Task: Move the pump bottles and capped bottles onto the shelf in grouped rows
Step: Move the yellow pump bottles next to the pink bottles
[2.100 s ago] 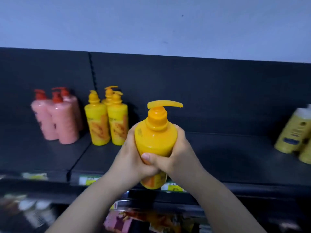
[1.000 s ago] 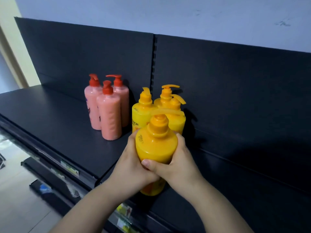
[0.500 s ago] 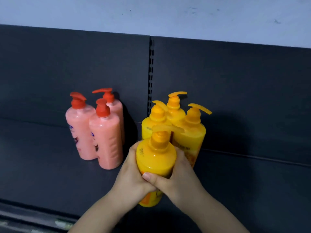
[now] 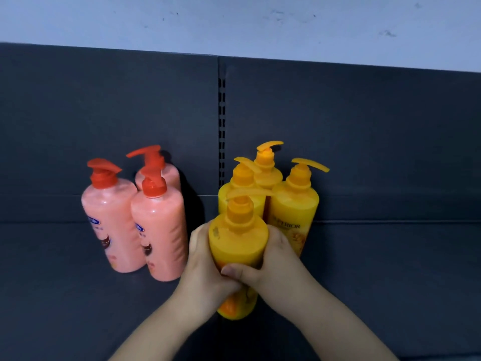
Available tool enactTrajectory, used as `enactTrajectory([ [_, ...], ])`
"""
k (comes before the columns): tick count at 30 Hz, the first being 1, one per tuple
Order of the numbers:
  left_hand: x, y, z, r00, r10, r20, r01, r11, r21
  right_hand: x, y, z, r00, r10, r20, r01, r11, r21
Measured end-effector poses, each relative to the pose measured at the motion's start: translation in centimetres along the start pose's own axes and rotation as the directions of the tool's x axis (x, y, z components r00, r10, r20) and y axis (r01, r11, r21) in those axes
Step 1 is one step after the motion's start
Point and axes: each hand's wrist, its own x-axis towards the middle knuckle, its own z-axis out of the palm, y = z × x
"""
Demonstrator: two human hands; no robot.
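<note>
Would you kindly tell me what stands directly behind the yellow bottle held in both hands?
Three yellow pump bottles stand behind the held bottle, against the shelf's back panel. Their lower parts are mostly hidden.

A shop aisle: a dark metal retail shelf (image 4: 78, 295) with a slotted upright (image 4: 221, 131) in its back panel carries grouped identical stock, pink pump bottles (image 4: 135, 225) beside yellow pump bottles (image 4: 294, 209), below a plain wall (image 4: 234, 22)
</note>
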Motion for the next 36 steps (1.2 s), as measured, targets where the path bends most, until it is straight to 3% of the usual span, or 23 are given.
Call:
enactTrajectory([
  [12, -0.7, -1.5, -0.6, 0.996, 0.021, -0.084, -0.013, 0.995, 0.098, 1.0, 0.3, 2.4, 0.998, -0.05, -0.025, 0.052, 0.998, 0.046],
  [17, -2.0, -3.0, -0.8, 0.996, -0.088, 0.019, 0.084, 0.982, 0.169, -0.1, 0.9, 3.0, 1.0, -0.022, -0.021, 0.021, 0.999, -0.044],
  [20, -3.7, -3.0, -1.1, 0.966, -0.248, 0.073, 0.193, 0.879, 0.436, -1.3, 1.3, 2.9, 0.999, -0.021, 0.025, 0.025, 0.988, -0.152],
  [23, -5.3, -1.0, -1.2, 0.913, -0.391, 0.113, 0.16, 0.601, 0.783, -3.0, 1.4, 1.9, 0.996, -0.067, 0.053, 0.078, 0.967, -0.244],
  [26, -6.1, 2.8, 0.2, 0.944, -0.304, 0.13, -0.002, 0.386, 0.923, -4.9, 2.2, -0.1, 0.992, -0.1, 0.076, 0.12, 0.939, -0.323],
  [29, -6.7, 6.4, 3.2, 0.969, -0.193, 0.154, -0.074, 0.366, 0.928, -7.3, 3.9, -3.2, 0.992, -0.116, 0.057, 0.129, 0.92, -0.369],
  [33, -7.9, 10.8, 8.9, 0.978, 0.024, 0.209, -0.195, 0.473, 0.859, -12.2, 7.3, -8.7, 0.996, -0.089, 0.02, 0.089, 0.907, -0.411],
  [36, -9.4, 14.4, 14.6, 0.949, 0.032, 0.314, -0.299, 0.409, 0.862, -16.7, 10.5, -13.5, 0.998, -0.045, -0.034, 0.025, 0.894, -0.447],
])
